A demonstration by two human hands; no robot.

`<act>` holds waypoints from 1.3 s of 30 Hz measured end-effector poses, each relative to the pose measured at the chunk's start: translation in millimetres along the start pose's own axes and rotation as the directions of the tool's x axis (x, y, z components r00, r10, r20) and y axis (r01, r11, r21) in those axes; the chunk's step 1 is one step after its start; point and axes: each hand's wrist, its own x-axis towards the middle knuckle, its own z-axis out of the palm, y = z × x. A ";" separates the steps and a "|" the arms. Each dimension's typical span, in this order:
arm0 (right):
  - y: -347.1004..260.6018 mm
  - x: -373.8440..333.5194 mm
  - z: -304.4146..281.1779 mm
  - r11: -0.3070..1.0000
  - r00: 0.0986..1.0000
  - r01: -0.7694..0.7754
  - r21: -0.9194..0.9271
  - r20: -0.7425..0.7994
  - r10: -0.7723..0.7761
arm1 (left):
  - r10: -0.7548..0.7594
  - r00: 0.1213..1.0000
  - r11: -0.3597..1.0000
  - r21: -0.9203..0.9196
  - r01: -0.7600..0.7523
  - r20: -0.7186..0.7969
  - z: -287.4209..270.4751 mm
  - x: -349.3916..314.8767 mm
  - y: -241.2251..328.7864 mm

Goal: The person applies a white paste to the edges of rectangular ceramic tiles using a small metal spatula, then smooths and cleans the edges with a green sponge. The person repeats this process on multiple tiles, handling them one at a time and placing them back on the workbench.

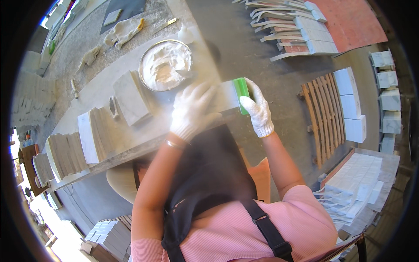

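My left hand [192, 109], in a white knit glove, grips a pale stone tile [226, 96] at the table's edge. Its thumb lies along the near side and its fingers along the far side; the fingertips are smeared by motion and haze. In my right hand [258, 108], also gloved, is a green plastic hand tool [241, 96] with a ridged body. The tool sits against the tile's right end, which juts past the table edge. Just beyond my left hand stands a round metal bowl [142, 65] of white paste or powder.
Stacks of marbled tiles [88, 139] line the table's [131, 146] near edge at left. A tile pile [131, 98] lies beside the bowl. Farther back are a white bottle [185, 34] and stray gloves [124, 32]. Wooden pallets [325, 118] with tiles stand on the floor at right.
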 end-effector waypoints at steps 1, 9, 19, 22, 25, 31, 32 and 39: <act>2.3 3.5 3.9 0.998 0.998 -0.041 -0.040 -0.048 0.039 | 0.013 1.000 1.000 -0.006 -0.013 -0.017 1.6 -0.6 -0.6; -10.8 -25.2 0.7 0.999 1.000 0.013 -0.030 -0.007 -0.013 | 0.019 0.999 0.999 -0.039 -0.021 -0.037 4.6 -2.7 -6.2; -8.0 -17.6 -2.9 0.991 1.000 0.012 -0.130 0.014 -0.011 | 0.028 0.997 0.998 -0.058 -0.032 -0.066 2.1 -1.2 -5.2; -5.7 -15.0 0.9 0.908 0.987 0.151 -0.391 0.001 -0.164 | 0.033 0.997 0.997 -0.068 -0.037 -0.063 3.8 -3.3 -6.4; -5.3 6.7 9.4 0.989 0.998 0.033 -0.145 -0.043 -0.040 | 0.048 0.995 0.996 -0.065 -0.053 -0.084 5.5 -2.7 -8.3; -11.1 -22.9 -0.3 0.959 0.999 0.040 -0.279 -0.013 -0.045 | 0.036 0.995 0.997 -0.059 -0.041 -0.090 7.6 -3.6 -9.4; -8.8 -23.6 0.3 0.948 0.999 0.038 -0.315 -0.020 -0.047 | 0.035 0.996 0.997 -0.070 -0.041 -0.079 7.1 -3.6 -9.7; 1.3 16.9 -3.3 0.999 0.999 -0.042 -0.003 -0.023 0.042 | 0.025 0.998 0.999 -0.047 -0.028 -0.064 3.6 -2.2 -6.9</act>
